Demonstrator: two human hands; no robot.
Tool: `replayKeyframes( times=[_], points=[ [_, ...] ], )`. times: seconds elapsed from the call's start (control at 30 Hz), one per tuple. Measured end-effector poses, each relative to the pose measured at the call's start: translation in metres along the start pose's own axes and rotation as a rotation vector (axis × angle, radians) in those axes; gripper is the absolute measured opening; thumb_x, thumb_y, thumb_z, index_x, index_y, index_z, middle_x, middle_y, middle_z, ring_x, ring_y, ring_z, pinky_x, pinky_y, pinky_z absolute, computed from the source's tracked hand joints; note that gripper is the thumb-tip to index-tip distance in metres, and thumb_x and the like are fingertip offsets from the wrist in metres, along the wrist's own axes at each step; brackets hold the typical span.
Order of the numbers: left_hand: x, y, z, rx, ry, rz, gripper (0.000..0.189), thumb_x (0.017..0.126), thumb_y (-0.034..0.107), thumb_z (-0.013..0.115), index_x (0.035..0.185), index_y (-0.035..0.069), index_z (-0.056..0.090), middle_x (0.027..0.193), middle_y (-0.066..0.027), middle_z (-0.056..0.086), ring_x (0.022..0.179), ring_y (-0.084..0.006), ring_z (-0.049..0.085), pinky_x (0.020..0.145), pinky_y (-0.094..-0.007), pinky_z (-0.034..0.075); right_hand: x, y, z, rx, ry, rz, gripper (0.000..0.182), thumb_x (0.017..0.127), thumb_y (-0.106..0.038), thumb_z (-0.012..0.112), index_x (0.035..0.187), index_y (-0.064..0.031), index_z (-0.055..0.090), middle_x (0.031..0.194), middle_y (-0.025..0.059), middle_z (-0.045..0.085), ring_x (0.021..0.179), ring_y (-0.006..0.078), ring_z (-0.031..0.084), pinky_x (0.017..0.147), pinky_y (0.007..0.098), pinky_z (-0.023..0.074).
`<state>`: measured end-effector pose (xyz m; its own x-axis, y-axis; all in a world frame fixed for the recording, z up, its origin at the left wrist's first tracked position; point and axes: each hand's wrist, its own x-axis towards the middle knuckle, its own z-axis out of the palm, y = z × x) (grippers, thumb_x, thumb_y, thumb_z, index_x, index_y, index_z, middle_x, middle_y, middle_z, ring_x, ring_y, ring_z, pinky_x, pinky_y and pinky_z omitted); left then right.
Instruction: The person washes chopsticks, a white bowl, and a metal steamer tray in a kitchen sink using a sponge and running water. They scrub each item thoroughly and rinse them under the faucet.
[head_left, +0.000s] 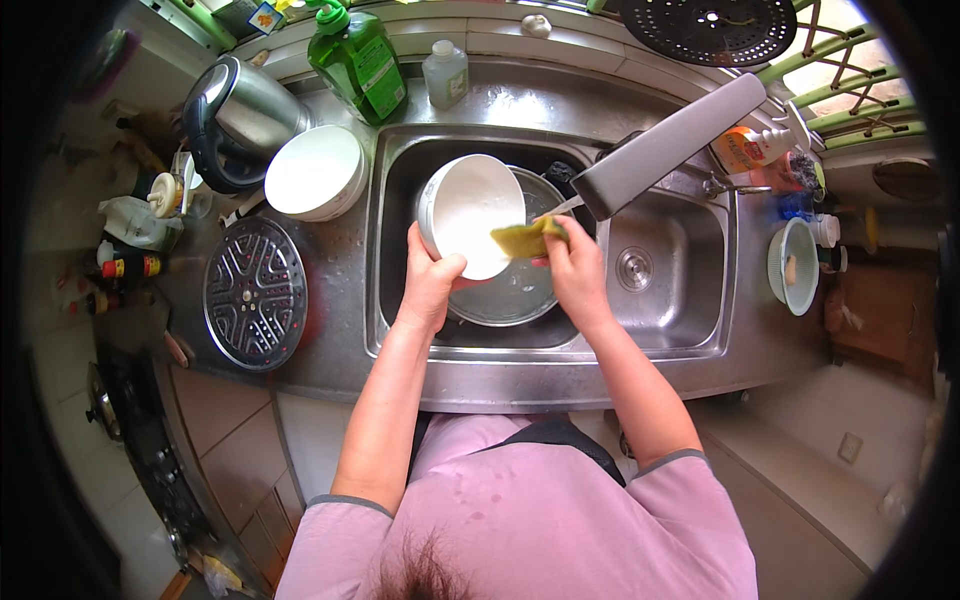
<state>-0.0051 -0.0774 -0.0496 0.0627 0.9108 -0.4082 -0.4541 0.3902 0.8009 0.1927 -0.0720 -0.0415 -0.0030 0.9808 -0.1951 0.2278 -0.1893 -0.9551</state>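
My left hand grips the lower left side of a white bowl, which is tilted so that its inside faces up at me. A yellow-green scouring sponge is pinched in my right hand. Its tip reaches over the bowl's right rim. Beneath both hands a round metal basin with water sits in the left basin of a steel double sink. A thin stream of water runs from the grey faucet beside the sponge; the bowl hides part of the basin.
Left of the sink are white bowls, a perforated steamer plate and a steel kettle. A green pump bottle and a small clear bottle stand behind. A pale plastic basket sits at right, past the right sink basin.
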Motion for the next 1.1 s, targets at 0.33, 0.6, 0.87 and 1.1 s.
replayKeyframes(
  times=[0.33,0.6,0.87,1.1],
  points=[
    [0.001,-0.015,0.01,0.383,-0.051,0.356,0.086,0.066,-0.003,0.056,0.146,0.002,0.026,0.137,-0.0155,0.043,0.129,-0.0256,0.044,0.109,-0.0348,0.036,-0.001,0.023,0.028,0.49,-0.186,0.581,0.038,0.089,-0.036,0.072,0.097,-0.0014,0.059,0.064,-0.0003,0.051,0.048,0.0055,0.042,0.039,0.0216,0.0282],
    [0.025,0.02,0.018,0.767,-0.331,-0.071,0.073,0.064,0.001,0.057,0.133,-0.006,0.036,0.125,-0.025,0.051,0.12,-0.0352,0.055,0.087,-0.0384,0.055,0.088,0.053,-0.026,-0.774,-0.08,-0.486,0.014,0.079,-0.025,0.067,0.084,-0.0127,0.066,0.077,0.0107,0.067,0.071,0.0278,0.067,0.059,0.0364,0.052],
    [0.068,0.04,0.022,1.529,-0.16,0.207,0.043,0.081,0.006,0.05,0.123,0.011,0.057,0.115,-0.0204,0.064,0.107,-0.0362,0.063,0.09,-0.048,0.048,0.073,0.051,-0.003,-0.866,0.158,-0.359,0.021,0.085,-0.019,0.068,0.088,-0.0004,0.059,0.079,0.0129,0.067,0.066,0.0223,0.067,0.05,0.0329,0.051],
    [0.03,-0.031,0.032,0.541,0.068,0.471,0.081,0.07,-0.011,0.045,0.147,0.008,0.032,0.139,-0.0155,0.049,0.13,-0.0305,0.047,0.109,-0.0376,0.037,0.013,0.047,0.063,0.773,0.234,0.627,0.035,0.088,-0.031,0.072,0.105,-0.0008,0.065,0.09,0.0091,0.069,0.072,0.0129,0.064,0.041,0.023,0.0445]
  ],
)
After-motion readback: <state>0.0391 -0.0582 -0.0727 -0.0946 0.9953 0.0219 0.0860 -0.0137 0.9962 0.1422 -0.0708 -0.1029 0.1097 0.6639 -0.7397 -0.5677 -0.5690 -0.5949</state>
